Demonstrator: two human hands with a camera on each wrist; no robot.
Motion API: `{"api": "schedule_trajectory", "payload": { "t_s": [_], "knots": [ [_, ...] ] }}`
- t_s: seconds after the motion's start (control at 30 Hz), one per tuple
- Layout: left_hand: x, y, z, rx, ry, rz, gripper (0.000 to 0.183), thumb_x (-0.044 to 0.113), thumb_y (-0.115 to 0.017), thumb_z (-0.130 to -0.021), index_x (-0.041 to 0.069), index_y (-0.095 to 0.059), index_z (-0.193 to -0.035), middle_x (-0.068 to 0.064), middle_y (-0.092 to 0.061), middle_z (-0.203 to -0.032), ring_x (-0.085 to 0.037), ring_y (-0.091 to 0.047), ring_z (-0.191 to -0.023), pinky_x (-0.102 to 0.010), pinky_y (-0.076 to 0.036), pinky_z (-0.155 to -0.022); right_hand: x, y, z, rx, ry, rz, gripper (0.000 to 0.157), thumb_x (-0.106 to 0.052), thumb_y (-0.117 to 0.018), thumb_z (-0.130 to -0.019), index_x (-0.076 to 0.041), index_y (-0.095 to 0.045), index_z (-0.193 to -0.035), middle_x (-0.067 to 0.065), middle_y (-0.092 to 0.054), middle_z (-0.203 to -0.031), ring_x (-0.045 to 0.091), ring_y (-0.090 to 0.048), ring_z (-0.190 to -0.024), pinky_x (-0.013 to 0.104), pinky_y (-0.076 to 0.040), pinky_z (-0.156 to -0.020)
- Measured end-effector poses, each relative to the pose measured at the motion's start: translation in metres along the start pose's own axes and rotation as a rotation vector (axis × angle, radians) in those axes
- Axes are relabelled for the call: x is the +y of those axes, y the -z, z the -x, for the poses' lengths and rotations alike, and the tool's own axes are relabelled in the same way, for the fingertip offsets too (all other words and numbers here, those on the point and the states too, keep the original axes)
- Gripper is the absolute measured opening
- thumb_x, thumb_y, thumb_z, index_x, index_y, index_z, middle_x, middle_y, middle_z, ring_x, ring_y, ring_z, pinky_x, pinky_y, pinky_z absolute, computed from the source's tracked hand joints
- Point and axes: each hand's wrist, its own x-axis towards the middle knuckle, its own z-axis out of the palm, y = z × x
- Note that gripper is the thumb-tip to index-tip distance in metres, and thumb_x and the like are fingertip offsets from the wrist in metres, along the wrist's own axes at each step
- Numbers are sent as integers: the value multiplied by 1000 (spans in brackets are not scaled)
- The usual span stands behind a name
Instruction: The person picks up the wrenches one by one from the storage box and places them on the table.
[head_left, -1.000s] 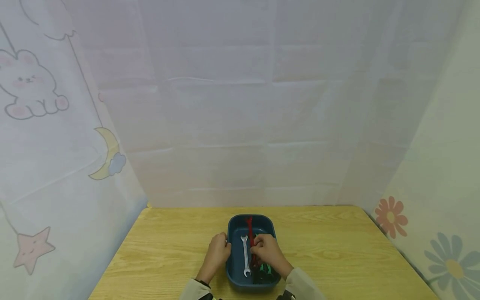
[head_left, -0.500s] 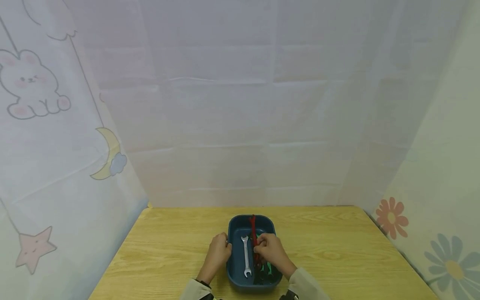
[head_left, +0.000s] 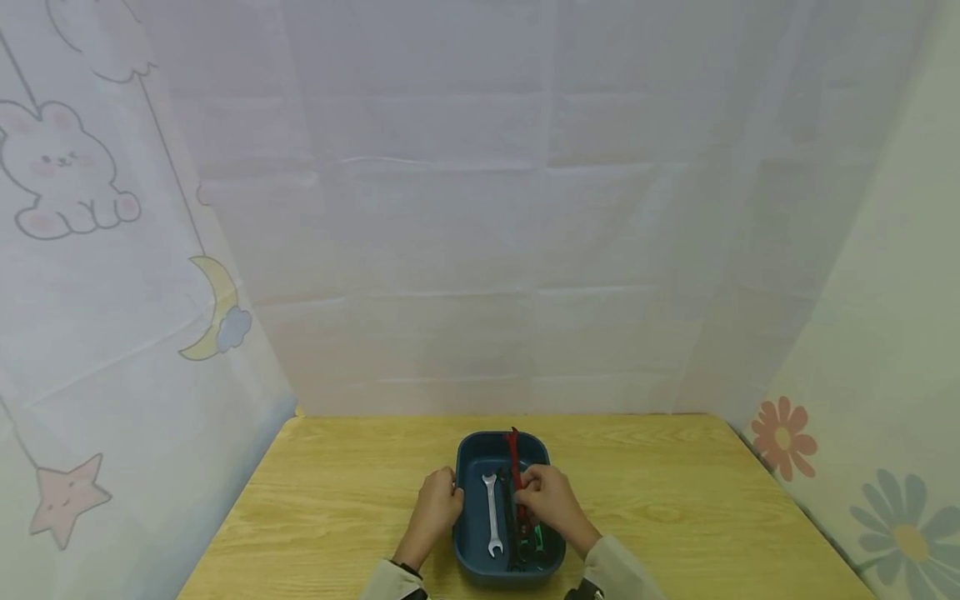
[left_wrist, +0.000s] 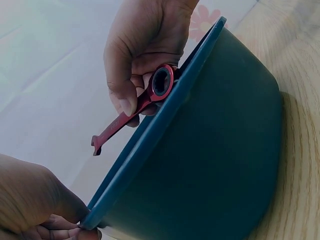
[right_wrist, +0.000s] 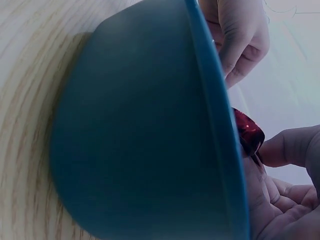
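**Right hand [head_left: 553, 502] pinches red wrench [head_left: 515, 458] over blue bin [head_left: 471, 570]; left hand [head_left: 438, 503] grips the rim**

From my end of the feed, I see both forearms come in from the bottom edge in beige sleeves [head_left: 617, 568], the left slanting up and rightward, the right slanting up and leftward. The left hand is closed on the bin's left rim, back of the hand up, thumb pressed against the edge with the fingers bent below it.

The right hand reaches over the bin's right side, fingers curled, thumb and fingertips pinching the red wrench by its shaft. My left wrist view shows it rising past the rim: the open end points away from the person, and the dark-lined ring end sits close to the palm. From the head camera, its far tip overlaps the bin's back rim.

Below, inside the bin, I have a silver wrench [head_left: 492, 517] lying lengthwise on the left part of the floor, and a green tool [head_left: 539, 537] to the right, partly in shadow. The bin stands on the wood-grain table [head_left: 330, 517].
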Motion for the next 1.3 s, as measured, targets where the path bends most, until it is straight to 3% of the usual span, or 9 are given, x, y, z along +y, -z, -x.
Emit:
{"api": "schedule_trajectory", "payload": {
  "t_s": [0.27, 0.6, 0.83, 1.07, 1.3],
  "knots": [
    [2, 2, 0, 23, -15, -20, 12, -4, -55, -77, 3, -49, -69, -1, -42, -60, -11, -41, -51, -24, -34, -43, -2, 6, 1, 15, -17, 18, 10, -1, -63, -74, 3, -58, -82, 5, -60, -61, 16, -56, -45, 30, -47, -40],
    [1, 2, 2, -1, -3, 11, 8, -4, -55, -79, 1, -51, -74, -1, -43, -61, -10, -42, -51, -23, -35, -42, -1, 9, 2, 36, -2, 60, 9, -1, -64, -73, 2, -58, -79, 3, -58, -58, 13, -55, -43, 28, -45, -39],
    [2, 3, 1, 21, -22, 3, 9, -4, -55, -78, 1, -51, -72, -1, -43, -61, -10, -42, -51, -23, -35, -42, -2, 13, 0, 53, -14, 54, 10, -2, -64, -71, 3, -59, -78, 4, -58, -59, 13, -55, -43, 28, -46, -39],
    [2, 2, 0, -1, 5, 15, 7, -4, -54, -80, 1, -52, -74, -1, -44, -61, -10, -42, -50, -23, -35, -41, 0, 17, 1, 53, -10, 83, 11, -3, -65, -72, 2, -59, -79, 3, -58, -58, 12, -55, -42, 28, -46, -39],
    [0, 1, 1, 2, -1, 14, 6, -4, -54, -79, 0, -53, -75, -1, -44, -61, -10, -42, -49, -23, -35, -41, 1, 21, 1, 51, -39, 58, 11, -3, -63, -73, 3, -59, -82, 3, -57, -58, 14, -55, -43, 30, -47, -39]
  ]
}}
